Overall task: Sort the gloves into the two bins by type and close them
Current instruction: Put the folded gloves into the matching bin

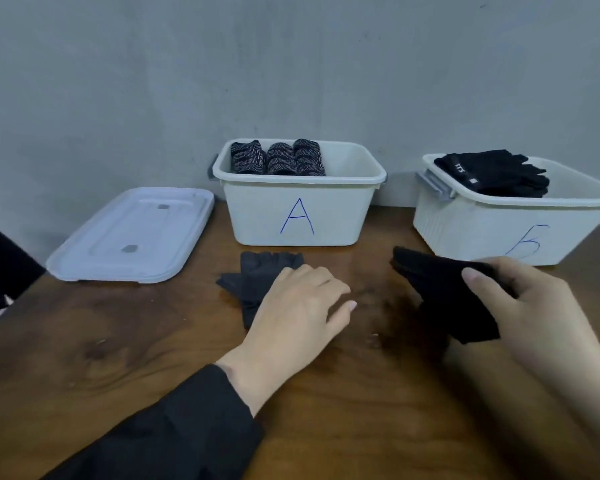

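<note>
A white bin marked A (pixel 298 216) stands at the back centre with three rolled, patterned dark gloves (pixel 278 158) inside. To its right a white bin marked B (pixel 482 223) holds a pile of plain black gloves (pixel 496 173). A dark grey fingerless glove (pixel 253 278) lies flat on the wooden table in front of bin A. My left hand (pixel 300 306) rests palm down on that glove's wrist end, fingers spread. My right hand (pixel 530 306) grips a folded black glove (pixel 444 292) just above the table in front of bin B.
A white lid (pixel 132 237) lies flat on the table left of bin A. A grey wall rises right behind the bins. Something dark sits at the far left edge (pixel 0 271). Bin B has a grey latch (pixel 433 185) on its left side.
</note>
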### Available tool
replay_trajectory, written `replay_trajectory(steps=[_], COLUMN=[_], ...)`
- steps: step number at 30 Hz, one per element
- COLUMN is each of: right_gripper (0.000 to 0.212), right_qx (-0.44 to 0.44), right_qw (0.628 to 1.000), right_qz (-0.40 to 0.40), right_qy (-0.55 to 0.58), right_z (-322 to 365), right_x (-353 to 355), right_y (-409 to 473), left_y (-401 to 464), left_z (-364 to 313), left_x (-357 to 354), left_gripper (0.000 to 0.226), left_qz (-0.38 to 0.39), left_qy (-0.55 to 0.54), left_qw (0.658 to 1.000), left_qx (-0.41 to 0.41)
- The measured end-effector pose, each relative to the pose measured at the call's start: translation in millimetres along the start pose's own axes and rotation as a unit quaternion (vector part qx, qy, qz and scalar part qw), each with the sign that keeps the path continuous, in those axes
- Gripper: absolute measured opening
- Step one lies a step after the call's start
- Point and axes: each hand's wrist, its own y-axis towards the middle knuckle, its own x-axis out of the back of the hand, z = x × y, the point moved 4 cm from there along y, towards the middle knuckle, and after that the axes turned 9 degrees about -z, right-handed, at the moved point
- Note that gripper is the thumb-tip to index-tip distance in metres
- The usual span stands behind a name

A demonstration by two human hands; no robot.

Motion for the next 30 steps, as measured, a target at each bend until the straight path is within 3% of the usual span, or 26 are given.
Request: replay_trajectory(steps=[3,5,7,8,10,12,13,15,17,20,23,30], right_gripper=[0.019,0.021,0.023,0.024,0.026,0.025,0.023,0.026,0.033,0.044,0.045,0.040], right_qx=[-0.062,-0.156,-0.208,-0.205,-0.133,-0.054,-0.043,0.001,0.100,0.181,0.169,0.164], right_qw=[0.991,0.947,0.918,0.939,0.990,0.975,0.970,0.975,0.976,0.959,0.945,0.958], right_qz=[-0.005,-0.009,-0.001,0.008,0.051,0.059,0.048,0.008,-0.001,0.120,0.199,0.190], right_qy=[0.115,0.280,0.339,0.275,0.009,-0.206,-0.234,-0.221,-0.195,-0.184,-0.196,-0.141], right_z=[8,8,2,-3,-22,-38,-43,-48,-40,-30,-37,-35], right_x=[-16,-28,-41,-46,-54,-57,-56,-54,-56,-74,-84,-82], right_y=[10,11,9,7,2,-4,-4,-2,-2,-16,-25,-38], left_y=[-15,-22,-26,-26,-24,-22,-21,-20,-20,-21,-21,-16], left_z=[24,36,41,42,43,43,42,42,42,42,42,44], left_x=[7,7,8,9,10,10,9,9,10,10,13,32], left_gripper=[0.044,0.052,0.053,0.052,0.048,0.046,0.044,0.042,0.040,0.037,0.028,0.022], left_qz=[0.064,0.100,0.107,0.102,0.096,0.101,0.106,0.110,0.105,0.103,0.074,-0.067], left_qy=[0.046,0.053,0.047,0.045,0.049,0.055,0.056,0.055,0.049,0.046,0.034,-0.095], left_qw=[0.996,0.991,0.990,0.991,0.991,0.990,0.990,0.989,0.990,0.990,0.993,0.975], left_qx=[0.045,0.070,0.080,0.080,0.080,0.079,0.080,0.082,0.082,0.088,0.089,0.188])
